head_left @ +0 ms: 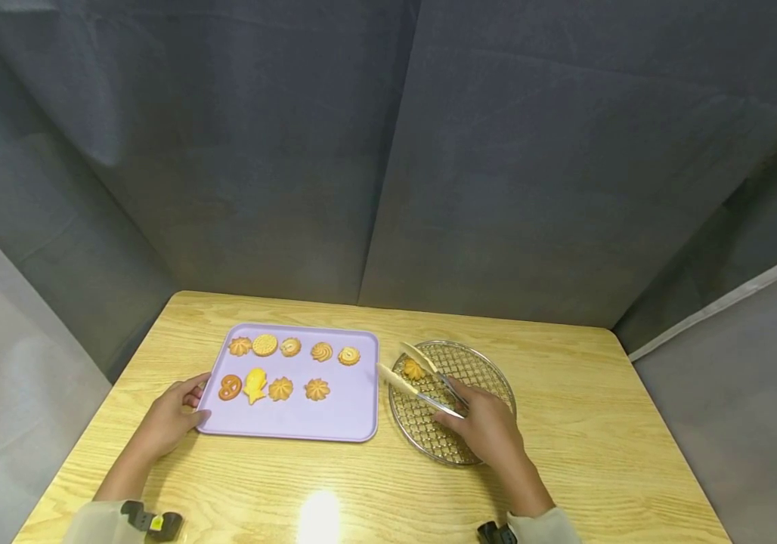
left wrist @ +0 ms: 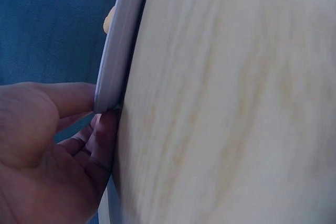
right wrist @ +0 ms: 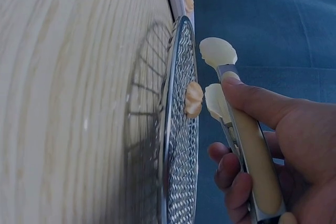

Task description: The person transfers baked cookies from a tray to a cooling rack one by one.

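A lilac tray [head_left: 348,415] holds several golden cookies [head_left: 281,388] in two rows. My left hand [head_left: 171,415] grips its near left corner, with the thumb on the rim [left wrist: 118,40] and the fingers [left wrist: 100,145] curled against the edge. To the right of the tray sits a round wire rack [head_left: 477,370] with one flower-shaped cookie [head_left: 413,369] on its left part. My right hand [head_left: 487,431] holds cream-handled tongs [head_left: 422,385] over the rack. The tong tips [right wrist: 218,51] are spread on either side of that cookie [right wrist: 193,99], which lies on the mesh [right wrist: 181,145].
Tray and rack sit on a light wooden table [head_left: 592,453] enclosed by grey fabric walls [head_left: 388,151]. Bare wood shows in front of the tray and to the right of the rack. A bright light reflection [head_left: 319,517] lies near the front edge.
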The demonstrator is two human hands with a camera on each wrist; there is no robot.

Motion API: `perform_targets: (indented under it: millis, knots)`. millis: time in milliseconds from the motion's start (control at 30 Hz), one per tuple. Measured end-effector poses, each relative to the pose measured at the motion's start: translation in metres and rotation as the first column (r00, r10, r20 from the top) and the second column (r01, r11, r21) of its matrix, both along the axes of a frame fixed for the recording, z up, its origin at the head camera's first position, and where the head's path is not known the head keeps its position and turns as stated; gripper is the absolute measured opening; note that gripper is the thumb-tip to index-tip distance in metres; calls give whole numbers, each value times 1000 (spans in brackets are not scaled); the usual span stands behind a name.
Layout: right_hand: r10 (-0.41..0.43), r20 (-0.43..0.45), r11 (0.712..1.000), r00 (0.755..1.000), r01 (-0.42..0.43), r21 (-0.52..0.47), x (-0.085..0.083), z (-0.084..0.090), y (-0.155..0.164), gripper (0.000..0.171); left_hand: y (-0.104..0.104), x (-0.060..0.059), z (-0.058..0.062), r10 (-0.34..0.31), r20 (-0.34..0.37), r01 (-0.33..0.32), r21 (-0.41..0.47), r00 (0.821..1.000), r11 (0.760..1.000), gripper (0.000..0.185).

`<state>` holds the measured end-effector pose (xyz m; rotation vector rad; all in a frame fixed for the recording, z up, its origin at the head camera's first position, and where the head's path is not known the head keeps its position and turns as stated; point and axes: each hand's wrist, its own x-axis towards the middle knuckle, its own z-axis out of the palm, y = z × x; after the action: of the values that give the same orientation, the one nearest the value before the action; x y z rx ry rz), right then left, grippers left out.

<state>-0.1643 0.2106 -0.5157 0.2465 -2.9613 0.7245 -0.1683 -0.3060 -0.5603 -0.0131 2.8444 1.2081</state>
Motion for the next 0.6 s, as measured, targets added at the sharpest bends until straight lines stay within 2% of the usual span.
perform_targets:
  millis: [600]
  knots:
    - [23, -15, 1000, 1000, -23, 5, -12, 1, -21, 75, -1, 0, -1, -8, -7, 8, -2, 1000, 1000, 64]
